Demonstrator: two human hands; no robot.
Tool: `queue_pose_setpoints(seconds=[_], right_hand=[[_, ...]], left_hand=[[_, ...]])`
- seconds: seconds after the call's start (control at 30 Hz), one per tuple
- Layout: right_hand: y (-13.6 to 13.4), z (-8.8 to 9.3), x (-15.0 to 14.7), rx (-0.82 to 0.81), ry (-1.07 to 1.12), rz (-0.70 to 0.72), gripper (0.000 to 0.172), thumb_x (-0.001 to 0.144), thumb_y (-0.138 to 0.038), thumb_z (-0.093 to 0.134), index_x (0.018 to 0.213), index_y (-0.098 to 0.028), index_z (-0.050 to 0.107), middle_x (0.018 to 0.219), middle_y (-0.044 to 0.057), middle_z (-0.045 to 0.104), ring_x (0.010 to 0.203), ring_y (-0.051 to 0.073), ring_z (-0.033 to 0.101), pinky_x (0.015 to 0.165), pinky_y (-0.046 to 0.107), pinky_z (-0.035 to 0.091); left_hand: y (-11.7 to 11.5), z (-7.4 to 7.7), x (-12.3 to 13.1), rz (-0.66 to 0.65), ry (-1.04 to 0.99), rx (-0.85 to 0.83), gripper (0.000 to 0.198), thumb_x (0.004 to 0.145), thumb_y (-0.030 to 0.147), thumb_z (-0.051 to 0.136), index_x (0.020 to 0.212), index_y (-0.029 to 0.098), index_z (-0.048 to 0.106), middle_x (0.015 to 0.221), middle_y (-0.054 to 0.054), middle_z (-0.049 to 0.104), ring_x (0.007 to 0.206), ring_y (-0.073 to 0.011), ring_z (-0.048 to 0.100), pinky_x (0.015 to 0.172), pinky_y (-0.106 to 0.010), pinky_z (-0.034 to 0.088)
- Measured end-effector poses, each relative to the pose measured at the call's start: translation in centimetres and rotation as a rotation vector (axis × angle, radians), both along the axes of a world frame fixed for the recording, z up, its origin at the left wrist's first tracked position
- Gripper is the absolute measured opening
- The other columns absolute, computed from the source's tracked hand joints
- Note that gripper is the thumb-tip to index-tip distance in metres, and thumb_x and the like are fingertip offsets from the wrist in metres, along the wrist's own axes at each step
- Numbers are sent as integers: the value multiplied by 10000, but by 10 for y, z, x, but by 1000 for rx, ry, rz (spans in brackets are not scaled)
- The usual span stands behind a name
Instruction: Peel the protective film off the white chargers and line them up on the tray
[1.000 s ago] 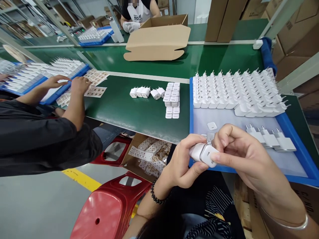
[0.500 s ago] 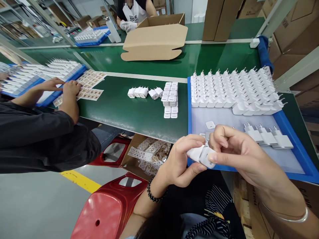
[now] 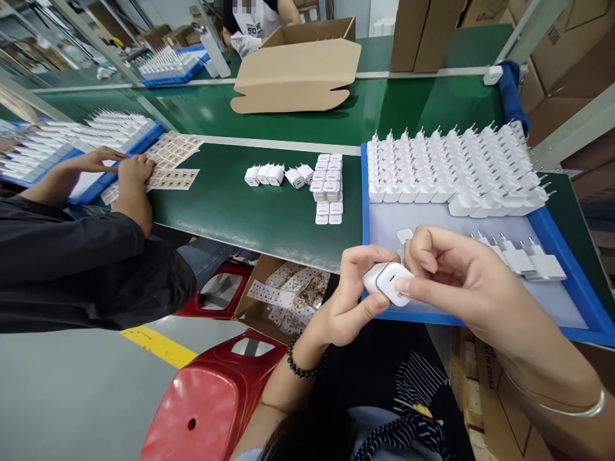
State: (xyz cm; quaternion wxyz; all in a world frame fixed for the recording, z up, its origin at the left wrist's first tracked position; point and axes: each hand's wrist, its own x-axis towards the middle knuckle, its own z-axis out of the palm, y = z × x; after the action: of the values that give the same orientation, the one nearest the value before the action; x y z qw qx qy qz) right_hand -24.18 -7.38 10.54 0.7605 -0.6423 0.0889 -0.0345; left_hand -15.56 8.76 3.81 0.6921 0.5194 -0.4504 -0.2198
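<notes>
Over the near left of the tray (image 3: 364, 211), the left hand (image 3: 348, 299) pinches the charger (image 3: 384, 283), seemingly to leave its slotted end free; the right hand (image 3: 468, 275) rests its thumb there, finger grip unclear.

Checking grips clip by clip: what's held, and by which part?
A white charger: the left hand grips its body between thumb and fingers; the right hand has a thumb on the slotted face.
</notes>
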Motion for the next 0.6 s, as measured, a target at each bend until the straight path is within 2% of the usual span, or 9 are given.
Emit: queue_pose_setpoints(seconds=[0.4,0.6], right_hand=[[-1,8,9,-24,-18,-8,349,777,-150,749,706,-222,415,641,-60,408,553,73,372,471,193,319],[-1,8,10,-123,-40,-14,335,827,-203,722,709,-228,409,652,-50,387,564,86,354,472,211,310]], left_hand=[[-8,3,3,-43,232,-60,383,963,397,640,1255,249,441,1118,-52,560,946,-172,538,817,-302,466],[-10,4,4,-31,274,-9,498,878,485,712,1222,250,439,1096,-44,556,925,-184,540,798,-314,471]])
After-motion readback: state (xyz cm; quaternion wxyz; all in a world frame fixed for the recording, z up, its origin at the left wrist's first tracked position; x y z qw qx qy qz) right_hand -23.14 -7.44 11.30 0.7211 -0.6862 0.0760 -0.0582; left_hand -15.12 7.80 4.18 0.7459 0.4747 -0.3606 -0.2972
